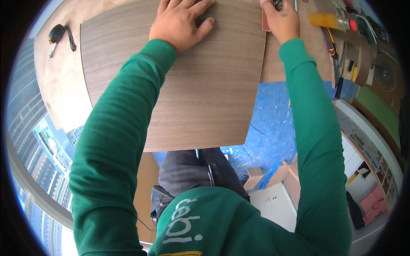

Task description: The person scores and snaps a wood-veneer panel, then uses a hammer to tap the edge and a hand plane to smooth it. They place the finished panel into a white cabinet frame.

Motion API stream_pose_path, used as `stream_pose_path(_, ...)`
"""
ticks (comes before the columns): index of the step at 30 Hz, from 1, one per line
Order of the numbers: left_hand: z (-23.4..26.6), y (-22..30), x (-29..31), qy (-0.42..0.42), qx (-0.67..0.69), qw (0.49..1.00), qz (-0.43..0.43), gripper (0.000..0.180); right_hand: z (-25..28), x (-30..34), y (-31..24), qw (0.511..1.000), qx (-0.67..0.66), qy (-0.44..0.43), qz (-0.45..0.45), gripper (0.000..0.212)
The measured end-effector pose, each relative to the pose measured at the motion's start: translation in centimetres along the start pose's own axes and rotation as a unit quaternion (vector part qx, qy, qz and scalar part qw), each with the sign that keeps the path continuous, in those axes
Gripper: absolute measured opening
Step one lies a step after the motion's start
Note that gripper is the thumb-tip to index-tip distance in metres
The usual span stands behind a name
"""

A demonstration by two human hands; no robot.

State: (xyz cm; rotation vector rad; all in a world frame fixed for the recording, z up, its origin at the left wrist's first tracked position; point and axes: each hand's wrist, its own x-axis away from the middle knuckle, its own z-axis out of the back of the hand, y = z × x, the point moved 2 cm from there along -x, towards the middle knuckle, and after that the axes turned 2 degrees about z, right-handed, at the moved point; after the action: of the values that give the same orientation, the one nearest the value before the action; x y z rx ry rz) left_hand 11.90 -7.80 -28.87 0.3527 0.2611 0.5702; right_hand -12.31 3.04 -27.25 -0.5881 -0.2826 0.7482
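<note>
Lays the left hand [183, 23] palm-down just before twelve o'clock, with fingers spread apart on the wood-grain board [200, 98]. Has the right hand [283, 21] at one o'clock, against a dark metallic object [277, 4] at the board's right edge, with a reddish strip [265, 23] just below the thumb; cannot tell how tightly clamped, with most of those fingers cut off by the upper border. Has the board stretching from twelve o'clock through the centre, lying on a pale brown worktop [307, 59] and jutting past its near edge, beside a blue sheet [273, 119] at three. Shows a black tape measure [56, 34] at ten, near the board's left edge; between one and two, a lying bottle [329, 20] of amber liquid; at two, an orange-and-black tool [332, 47]. Wears green sleeves [119, 115].
</note>
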Motion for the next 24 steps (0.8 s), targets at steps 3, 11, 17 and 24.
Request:
stream_pose_path(3,0.0,0.0,0.1,0.003,-0.004,1.0,-0.005,0.053,0.0,0.2,-0.6,1.0,0.008,0.012,0.017,0.04)
stream_pose_path(11,-0.2,-0.1,0.2,0.016,0.003,1.0,-0.009,0.051,-0.4,1.5,0.1,0.997,0.06,0.033,0.026,0.04)
stream_pose_path(17,-0.4,-0.1,0.2,0.011,-0.007,1.0,-0.007,0.051,-0.4,5.0,0.8,0.992,0.03,0.074,0.102,0.033)
stream_pose_path(24,-0.5,-0.1,0.2,0.009,-0.02,1.0,-0.005,0.051,0.1,11.2,2.4,0.995,0.103,0.017,0.003,0.042)
